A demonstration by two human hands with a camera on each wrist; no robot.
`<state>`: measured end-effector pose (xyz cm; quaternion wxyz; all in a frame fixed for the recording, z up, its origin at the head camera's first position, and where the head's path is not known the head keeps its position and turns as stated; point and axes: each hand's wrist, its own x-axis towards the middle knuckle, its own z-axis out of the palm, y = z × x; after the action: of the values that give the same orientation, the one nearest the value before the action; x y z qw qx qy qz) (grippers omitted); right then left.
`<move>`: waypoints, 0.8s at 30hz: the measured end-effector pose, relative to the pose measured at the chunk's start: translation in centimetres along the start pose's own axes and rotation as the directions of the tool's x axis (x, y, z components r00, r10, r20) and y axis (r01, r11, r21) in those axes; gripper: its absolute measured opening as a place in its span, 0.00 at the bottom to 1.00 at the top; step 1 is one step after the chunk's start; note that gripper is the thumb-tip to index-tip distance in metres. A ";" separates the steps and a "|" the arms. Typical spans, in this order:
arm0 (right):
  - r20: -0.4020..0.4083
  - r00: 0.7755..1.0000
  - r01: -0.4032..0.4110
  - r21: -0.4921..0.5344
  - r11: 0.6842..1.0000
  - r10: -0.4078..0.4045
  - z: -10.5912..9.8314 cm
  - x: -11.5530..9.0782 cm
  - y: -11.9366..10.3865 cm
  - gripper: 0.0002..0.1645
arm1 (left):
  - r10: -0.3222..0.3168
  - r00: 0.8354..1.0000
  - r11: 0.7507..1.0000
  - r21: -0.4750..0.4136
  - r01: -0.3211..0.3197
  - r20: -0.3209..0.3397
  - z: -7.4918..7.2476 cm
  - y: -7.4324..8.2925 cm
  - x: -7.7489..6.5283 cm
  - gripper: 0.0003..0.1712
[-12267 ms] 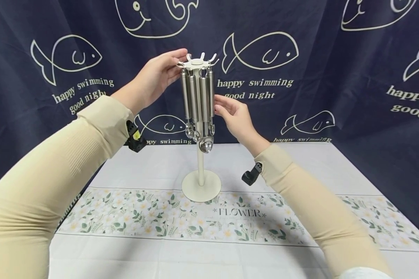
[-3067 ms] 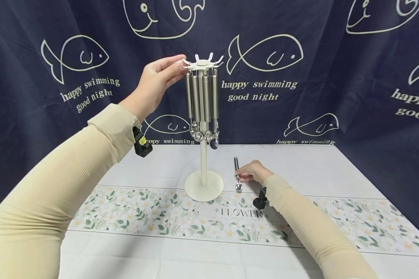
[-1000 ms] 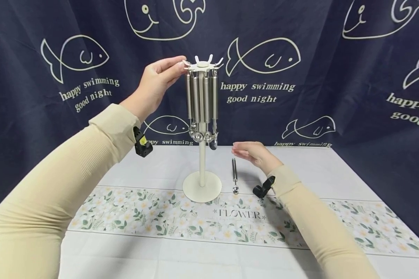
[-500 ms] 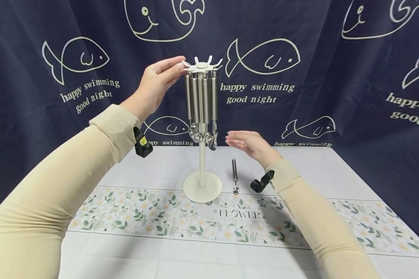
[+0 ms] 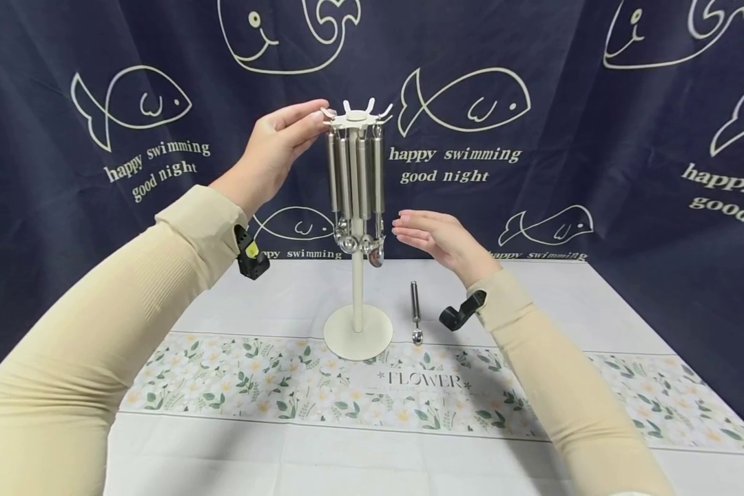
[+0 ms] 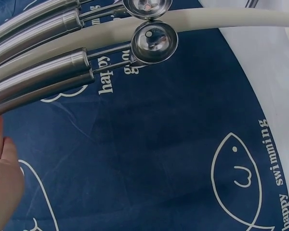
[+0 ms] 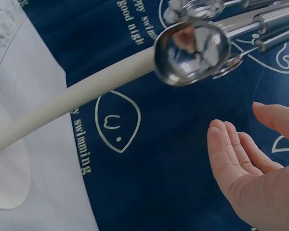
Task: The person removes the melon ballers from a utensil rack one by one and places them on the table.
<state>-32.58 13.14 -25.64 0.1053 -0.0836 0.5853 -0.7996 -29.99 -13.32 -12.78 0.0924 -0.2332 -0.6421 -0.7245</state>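
Observation:
A cream utensil stand [image 5: 357, 289] holds several steel scoops [image 5: 364, 179], hanging by their handles from hooks on its top disc. My left hand [image 5: 273, 148] pinches one hook at the disc's left side. In the left wrist view, part of that hand [image 6: 5, 178] shows below the handles. To the right of the hanging scoops my right hand [image 5: 443, 241] is raised with extended fingers, touching nothing. The right wrist view shows its fingers [image 7: 231, 154] apart from a hanging round bowl [image 7: 191, 53]. One small scoop [image 5: 415, 310] lies on the table, right of the stand's base.
The white tablecloth [image 5: 273, 448] has a floral band [image 5: 254, 379] across it, marked FLOWER. Behind the table hangs a navy curtain [image 5: 459, 193] with fish drawings. The stand's round base [image 5: 347, 348] partly overlaps the floral band.
Earlier, my right hand was at the hanging scoops, then set one scoop on the table and released it. Since then it has risen leftward toward the stand. My left hand has stayed at the hook.

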 end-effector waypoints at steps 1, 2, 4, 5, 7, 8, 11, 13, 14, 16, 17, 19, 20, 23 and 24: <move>0.005 1.000 0.008 -0.003 1.000 -0.008 0.2 0.0 -0.2 0.29 | -0.001 1.000 1.000 -0.003 0.001 0.001 0.0 0.0 0.0 0.24; 0.009 1.000 0.013 -0.004 1.000 -0.013 0.3 0.0 -0.4 0.29 | -0.001 1.000 1.000 -0.007 0.001 0.002 0.0 0.0 0.0 0.24; 0.023 1.000 0.021 -0.002 1.000 -0.021 0.6 0.1 -0.8 0.29 | -0.005 1.000 1.000 -0.017 0.005 0.001 0.1 0.0 0.0 0.23; 0.023 0.999 0.025 -0.004 1.000 -0.025 0.8 0.2 -1.0 0.28 | -0.007 1.000 1.000 -0.020 0.007 0.001 0.1 -0.1 0.0 0.23; 0.034 0.999 0.030 -0.002 1.000 -0.030 1.1 0.2 -1.4 0.29 | -0.010 1.000 1.000 -0.026 0.010 0.001 0.2 -0.1 0.0 0.23; 0.041 0.999 0.035 -0.002 0.999 -0.035 1.2 0.3 -1.6 0.29 | -0.010 1.000 1.000 -0.027 0.010 0.002 0.2 -0.1 0.0 0.23; 0.060 0.996 0.061 0.007 0.998 -0.062 1.8 0.4 -2.3 0.29 | -0.012 1.000 0.999 -0.030 0.012 0.002 0.2 -0.1 -0.1 0.23; 0.071 0.994 0.085 0.016 0.996 -0.086 2.2 0.4 -2.8 0.28 | -0.009 1.000 0.999 -0.033 0.009 0.003 0.2 -0.1 -0.1 0.23; 0.078 0.992 0.095 0.022 0.995 -0.097 2.4 0.4 -3.0 0.28 | -0.009 1.000 0.999 -0.033 0.009 0.002 0.2 -0.1 -0.1 0.23; 0.095 0.989 0.111 0.027 0.993 -0.113 2.8 0.5 -3.4 0.28 | -0.012 1.000 0.999 -0.035 0.012 -0.003 0.2 -0.1 -0.2 0.24; 0.104 0.987 0.117 0.025 0.993 -0.119 3.0 0.5 -3.5 0.27 | -0.014 1.000 0.999 -0.037 0.014 -0.004 0.2 -0.1 -0.2 0.24; 0.126 0.984 0.129 0.000 0.992 -0.128 3.4 0.5 -3.7 0.27 | -0.018 1.000 0.999 -0.041 0.017 -0.007 0.2 -0.1 -0.2 0.24; 0.134 0.982 0.134 -0.011 0.991 -0.131 3.5 0.5 -3.8 0.27 | -0.020 1.000 0.999 -0.043 0.020 -0.009 0.2 -0.1 -0.2 0.24; 0.151 0.978 0.152 -0.044 0.987 -0.144 3.9 0.5 -3.9 0.27 | -0.020 1.000 0.999 -0.042 0.020 -0.008 0.2 -0.1 -0.2 0.25; 0.156 0.976 0.161 -0.054 0.985 -0.151 4.0 0.6 -4.0 0.27 | -0.017 1.000 0.999 -0.035 0.017 -0.007 0.2 -0.1 -0.2 0.25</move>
<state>-32.35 10.45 -20.65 0.0833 -0.1933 0.5932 -0.7770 -29.83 -13.18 -12.94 0.0846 -0.2268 -0.6310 -0.7371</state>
